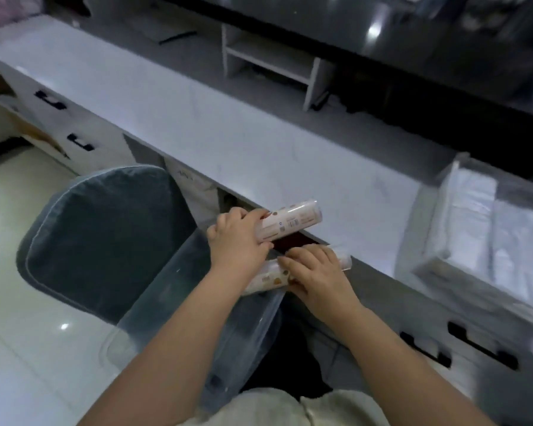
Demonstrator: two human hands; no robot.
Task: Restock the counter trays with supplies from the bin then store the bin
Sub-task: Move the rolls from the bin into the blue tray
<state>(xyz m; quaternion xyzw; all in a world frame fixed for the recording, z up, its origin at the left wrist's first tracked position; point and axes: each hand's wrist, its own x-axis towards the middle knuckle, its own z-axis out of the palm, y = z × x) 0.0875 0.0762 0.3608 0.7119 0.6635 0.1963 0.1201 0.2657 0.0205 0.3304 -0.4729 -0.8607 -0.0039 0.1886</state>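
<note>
- Left hand (237, 238) clamped round one end of the upper roll (293, 221), a pale printed cylinder of wrapped supplies, held roughly level just above the near edge of the counter.
- Right hand (319, 273) just beside and below, fingers curled over the lower roll (266, 279), thumb hidden; grip seemingly closed on that roll, at the rim of the bin.
- Clear plastic bin (179, 302) beneath both forearms, between the person's lap and a grey-blue cushioned chair (105, 238), close against the counter front.
- White counter (228, 133) stretching away to the left; clear tray (425, 229) at its far right, already holding stacked white packets.
- Progress, as a judgement: restocking under way, both rolls lifted clear of the bin but not yet set in any tray; bin not yet stored.
- Hard to make out: print on the rolls; anything left inside the bin, given see-through walls and blur; right side of the tray, cut off by the frame; any further trays.
- Beyond: small white shelf unit (268, 56) and dark blurred shelving behind the counter; white drawers (59, 124) with black handles below it.
</note>
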